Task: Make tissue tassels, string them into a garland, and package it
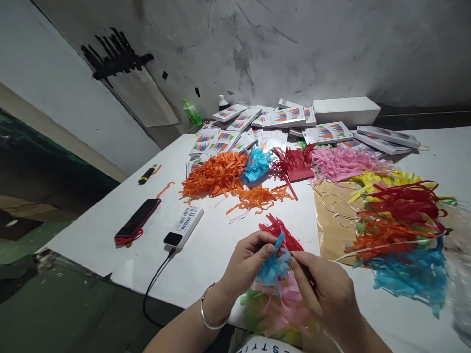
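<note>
a white table [110, 230] fills the middle of the frame. at upper centre lies a heap of white printed packets [257, 128], with a white box [346, 111] behind them and a green bottle [192, 112] at their left end. below the packets runs a row of shredded paper tassels: an orange pile [215, 175], a small blue pile [257, 164], a red pile [294, 163] and a pink pile [338, 163]. at right a mixed heap of tassels [397, 230], red over orange over blue, lies on a brown sheet [329, 235]. left of centre sit a dark phone [138, 218] and, just beside it, a white power bank [184, 225] with a black cable running off the table's near edge. a black and yellow marker [147, 174] lies further up on the left.

nothing stands between the hands and the camera; the tassel piles lie well beyond them.

at lower centre the left hand [246, 264] and the right hand [324, 294] meet over the table's near edge, both pinched narrowly on a bunch of tassels [274, 274]. the left thumb and forefinger grip a blue strip at the top; the right fingertips close on it from the other side. the bunch's long axis runs roughly up and down the frame: red fringe points up toward the piles, blue sits between the hands, and pink and yellow-green fringe hangs down toward the bottom edge.
</note>
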A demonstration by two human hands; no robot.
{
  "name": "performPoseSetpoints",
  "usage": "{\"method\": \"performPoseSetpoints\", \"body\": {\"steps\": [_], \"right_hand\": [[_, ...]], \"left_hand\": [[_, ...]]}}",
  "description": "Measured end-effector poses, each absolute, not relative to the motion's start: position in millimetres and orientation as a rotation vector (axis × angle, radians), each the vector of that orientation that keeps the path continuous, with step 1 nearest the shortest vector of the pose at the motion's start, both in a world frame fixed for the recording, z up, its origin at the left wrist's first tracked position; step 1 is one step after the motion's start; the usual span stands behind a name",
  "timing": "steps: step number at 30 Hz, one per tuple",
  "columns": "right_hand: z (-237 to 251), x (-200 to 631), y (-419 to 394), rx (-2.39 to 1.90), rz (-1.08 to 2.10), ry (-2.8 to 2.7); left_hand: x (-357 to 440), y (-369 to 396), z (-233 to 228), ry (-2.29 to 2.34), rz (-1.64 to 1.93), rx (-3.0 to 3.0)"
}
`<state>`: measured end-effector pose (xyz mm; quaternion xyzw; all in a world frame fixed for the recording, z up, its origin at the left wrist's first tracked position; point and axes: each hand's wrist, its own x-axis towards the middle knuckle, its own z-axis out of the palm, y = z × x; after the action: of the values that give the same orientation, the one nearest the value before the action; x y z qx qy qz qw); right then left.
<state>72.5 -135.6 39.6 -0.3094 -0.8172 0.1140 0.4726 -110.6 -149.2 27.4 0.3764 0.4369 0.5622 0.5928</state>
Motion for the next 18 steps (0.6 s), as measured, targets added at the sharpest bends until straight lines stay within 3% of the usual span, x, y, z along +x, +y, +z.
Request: {"method": "performPoseSetpoints", "body": {"steps": [5,12,14,18], "right_hand": [[40,74,-133,-0.773,0.522,-1.953],[36,74,-127,-0.964,1.583,-1.553],[34,71,-126,-0.963,1.613,-1.522],[28,69,-121,-0.979,1.305,-1.563]], "left_hand": [[-112,-150,25,1.056,1.246,0.998],[-112,-151,30,1.091,1.195,1.489],[-111,-150,29,1.089,1.191,1.66],[-104,-151,20,1.159,1.202,1.822]]}}
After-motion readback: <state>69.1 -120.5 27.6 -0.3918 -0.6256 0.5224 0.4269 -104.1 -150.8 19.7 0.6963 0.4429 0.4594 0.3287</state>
